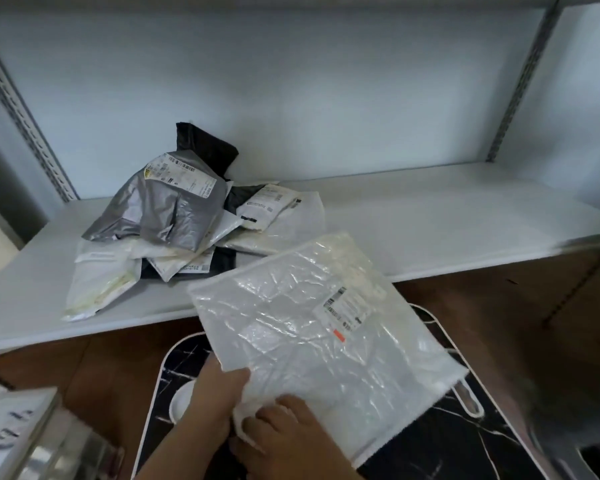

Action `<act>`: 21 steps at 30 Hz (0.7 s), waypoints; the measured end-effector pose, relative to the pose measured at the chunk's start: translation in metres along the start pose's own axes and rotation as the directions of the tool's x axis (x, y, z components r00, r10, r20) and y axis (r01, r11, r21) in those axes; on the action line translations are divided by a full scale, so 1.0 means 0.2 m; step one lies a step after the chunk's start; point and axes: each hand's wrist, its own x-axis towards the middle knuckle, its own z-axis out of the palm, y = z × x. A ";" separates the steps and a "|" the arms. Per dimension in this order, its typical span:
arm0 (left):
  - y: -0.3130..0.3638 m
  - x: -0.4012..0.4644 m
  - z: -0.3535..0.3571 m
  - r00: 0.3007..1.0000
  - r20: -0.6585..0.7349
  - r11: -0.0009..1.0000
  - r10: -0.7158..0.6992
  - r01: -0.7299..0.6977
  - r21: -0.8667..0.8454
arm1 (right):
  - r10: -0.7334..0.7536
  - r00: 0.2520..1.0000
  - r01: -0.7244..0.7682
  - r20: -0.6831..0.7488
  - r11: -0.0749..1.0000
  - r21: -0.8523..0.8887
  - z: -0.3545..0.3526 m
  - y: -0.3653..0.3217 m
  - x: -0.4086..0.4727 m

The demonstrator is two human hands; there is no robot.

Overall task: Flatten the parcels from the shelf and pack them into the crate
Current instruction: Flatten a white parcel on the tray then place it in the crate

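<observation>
Parcel [312,317], white crinkled plastic mailer: held by its near corner in both hands, flat and tilted, above a black marbled counter [465,441] with a white rim. Left hand [219,389] under and beside the corner, thumb over the top face; grip closed on the parcel. Right hand [284,424] on top of the same corner, fingers curled onto the plastic; grip likewise holding the parcel. Hands touching each other at the corner. Shipping label [349,310] with barcodes and a small orange tag on the upper face, toward the far right edge. Far edge of the parcel overlapping the front lip of the white shelf [430,216]. Pile of further parcels [174,223] on the shelf, left of centre, well apart from the hands: a grey mailer [156,209] with label on top, a black one [205,147] behind it, several white ones beneath and beside. Slotted metal uprights [520,84] at the shelf's two ends. Blurred white objects with dark print [11,431] at lower left; nature not discernible.
</observation>
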 end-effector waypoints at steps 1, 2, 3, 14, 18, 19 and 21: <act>-0.02 -0.05 -0.05 0.999 0.043 0.997 0.010 -0.013 0.078 | -0.038 0.999 0.038 0.039 0.999 0.008 -0.05 -0.01 -0.04; -0.04 -0.11 -0.11 0.994 0.105 0.992 -0.001 -0.012 0.125 | -0.038 0.997 0.037 0.072 0.999 0.012 -0.09 0.00 -0.09; -0.06 -0.15 -0.17 0.989 0.145 0.988 -0.029 0.006 0.152 | 0.005 0.996 -0.005 0.094 1.000 0.001 -0.12 0.04 -0.14; -0.47 -0.15 -0.50 0.965 -0.256 0.598 0.055 0.173 0.783 | 0.629 0.607 -0.547 0.485 0.774 -0.318 -0.09 0.31 -0.59; -0.51 -0.12 -0.32 0.989 -0.035 0.282 0.146 -0.008 0.960 | 0.610 0.622 -0.613 0.491 0.769 -0.179 -0.01 0.26 -0.51; -0.52 -0.12 -0.27 0.988 0.019 0.263 0.156 -0.060 0.963 | 0.597 0.626 -0.616 0.501 0.773 -0.152 0.01 0.25 -0.48; -0.58 -0.11 -0.20 0.984 0.088 0.276 0.156 -0.129 0.952 | 0.561 0.653 -0.603 0.509 0.791 -0.097 0.07 0.23 -0.46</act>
